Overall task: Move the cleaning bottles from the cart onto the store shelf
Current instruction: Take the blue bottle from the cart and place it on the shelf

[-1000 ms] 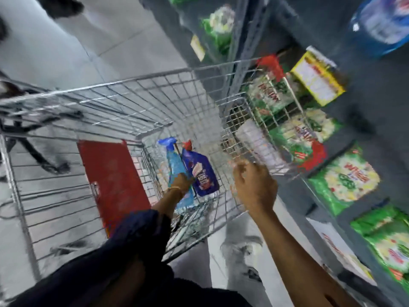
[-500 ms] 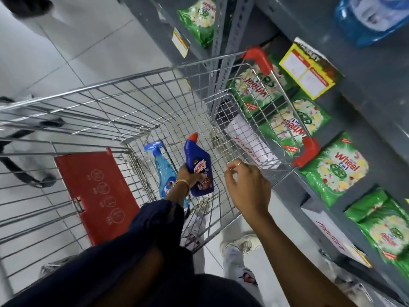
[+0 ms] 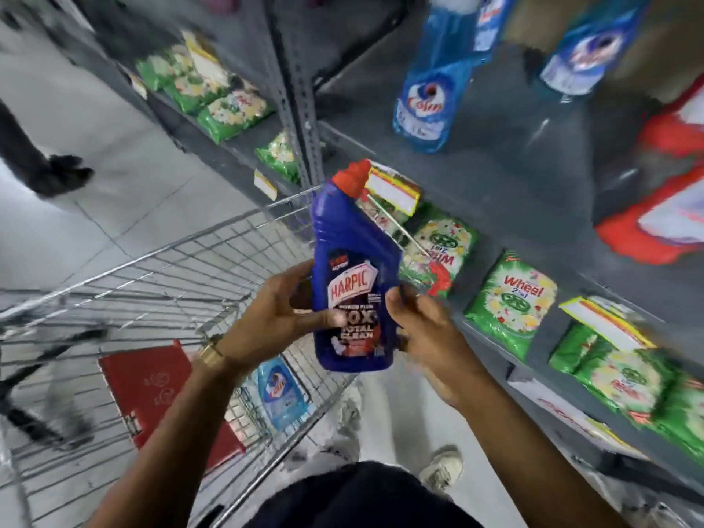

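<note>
Dark-blue Harpic bottle, red cap up and tilted slightly right, was held above the wire cart, approx. level w/ the grey shelf. It was gripped by both hands: left hand closed on its left side, right hand closed on its right. A light-blue bottle was left lying in the cart. Two blue bottles were seen on the shelf.

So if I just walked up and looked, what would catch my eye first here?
The dark blue Harpic bottle with its red cap, held up mid-frame between the left hand and right hand. Behind it, pale blue bottles stand on the grey shelf; below, another blue bottle lies in the wire cart.
</note>
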A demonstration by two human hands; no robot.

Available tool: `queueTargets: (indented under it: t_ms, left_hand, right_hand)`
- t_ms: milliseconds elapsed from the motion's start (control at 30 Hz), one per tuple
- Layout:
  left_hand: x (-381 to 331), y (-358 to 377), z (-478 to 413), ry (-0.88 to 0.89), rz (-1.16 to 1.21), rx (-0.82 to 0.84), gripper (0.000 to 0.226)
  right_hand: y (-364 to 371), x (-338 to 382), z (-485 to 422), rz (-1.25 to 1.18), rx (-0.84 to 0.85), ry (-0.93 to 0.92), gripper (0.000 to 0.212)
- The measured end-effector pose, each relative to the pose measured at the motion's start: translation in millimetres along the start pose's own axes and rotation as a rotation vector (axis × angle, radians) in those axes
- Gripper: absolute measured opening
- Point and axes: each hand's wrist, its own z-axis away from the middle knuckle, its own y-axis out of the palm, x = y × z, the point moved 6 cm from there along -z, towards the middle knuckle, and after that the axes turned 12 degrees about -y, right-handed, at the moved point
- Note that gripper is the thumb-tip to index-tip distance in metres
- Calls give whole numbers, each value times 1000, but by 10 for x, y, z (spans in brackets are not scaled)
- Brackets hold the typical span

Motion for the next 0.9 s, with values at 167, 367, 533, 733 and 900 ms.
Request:
queueTargets:
  t_ms: [167,367,533,733,900]
  left_hand:
    - [-107,751,98,-72,-78,184,45]
    - [-105,1955,80,-50,-148,348,40]
    - [-313,2855,-9,75,-180,371,36]
    - [-792,4190,-108,380,-276,489,26]
    - [-947,5208,-516,505,-337,465,53]
  right_hand:
    - [-624,257,621,-60,-180,-57,32]
    - [-1547,325,1526,-33,-470,-80,29]
    - [-2206,548,2034,-31,-603,-263,25]
    - [-3244,949,2661,121,-781,-545,22]
    - [-4163,1149,2940,174,-917,-619,27]
